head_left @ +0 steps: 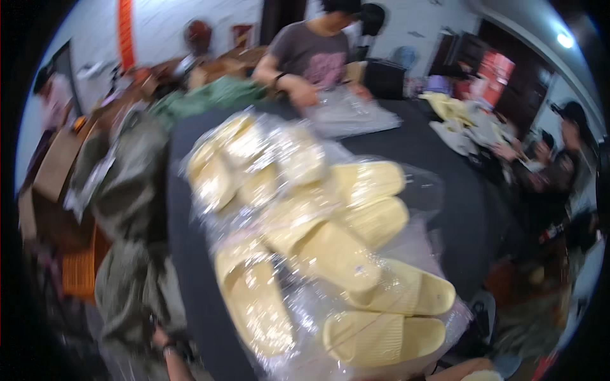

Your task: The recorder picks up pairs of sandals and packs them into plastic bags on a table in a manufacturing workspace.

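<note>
At the lower left, my left hand [160,335], with a dark band at the wrist, is closed on the edge of a grey-green woven sack [136,286] beside the table. By the bottom edge at right, a small part of my right hand or forearm [460,369] shows, next to a pale yellow piece [483,376]; its fingers are hidden. Between my arms, pairs of pale yellow slippers [337,254] in clear plastic bags lie heaped on the dark table. One bagged slipper [254,298] lies nearest my left arm. The picture is blurred.
Across the dark table [197,267], a person [318,57] handles clear plastic bags [352,111]. At the right, another person [565,159] is near more yellow and pale slippers [457,120]. Cardboard boxes [57,171] and a green sack [213,95] stand at left, near an orange crate [82,273].
</note>
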{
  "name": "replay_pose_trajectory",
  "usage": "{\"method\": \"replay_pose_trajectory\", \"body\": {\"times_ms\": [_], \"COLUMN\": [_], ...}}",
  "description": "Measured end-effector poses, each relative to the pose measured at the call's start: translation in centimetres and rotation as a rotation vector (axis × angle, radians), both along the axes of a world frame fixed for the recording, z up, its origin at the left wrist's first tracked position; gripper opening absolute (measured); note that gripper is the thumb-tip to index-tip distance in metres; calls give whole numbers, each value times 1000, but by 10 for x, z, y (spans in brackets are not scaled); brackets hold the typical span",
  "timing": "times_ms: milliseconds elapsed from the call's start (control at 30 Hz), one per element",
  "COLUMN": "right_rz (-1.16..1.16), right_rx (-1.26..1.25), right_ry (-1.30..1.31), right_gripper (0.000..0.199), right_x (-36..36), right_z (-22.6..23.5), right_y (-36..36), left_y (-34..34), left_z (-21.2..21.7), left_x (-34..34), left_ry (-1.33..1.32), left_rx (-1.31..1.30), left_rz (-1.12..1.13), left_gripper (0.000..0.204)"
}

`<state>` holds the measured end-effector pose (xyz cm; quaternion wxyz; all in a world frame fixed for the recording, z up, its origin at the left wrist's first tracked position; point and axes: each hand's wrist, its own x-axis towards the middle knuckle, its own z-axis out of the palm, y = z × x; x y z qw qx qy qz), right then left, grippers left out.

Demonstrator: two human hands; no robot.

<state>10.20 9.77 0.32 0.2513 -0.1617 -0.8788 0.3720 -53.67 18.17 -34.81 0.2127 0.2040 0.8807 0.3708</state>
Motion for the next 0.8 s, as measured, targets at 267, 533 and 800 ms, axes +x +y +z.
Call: {"method": "replay_pose_trajectory", "body": {"times_ms": [267,533,800], "right_rz": [-149,-152,-163], "right_rx": [25,-5,-60], "right_ry": [-36,-7,-63], "right_gripper": [35,33,30], "right_x": [6,-5,-2], "right_z": [-15,-11,-24], "right_y": [-23,-20,-21], "left_y": [83,65,76], "left_z": [-21,32,49], "left_x": [-15,-5,-11], "left_ry": [-730,-908,-717], "left_rx": [432,195,118], "left_rz": [310,49,-97], "left_gripper": [50,65,61]}}
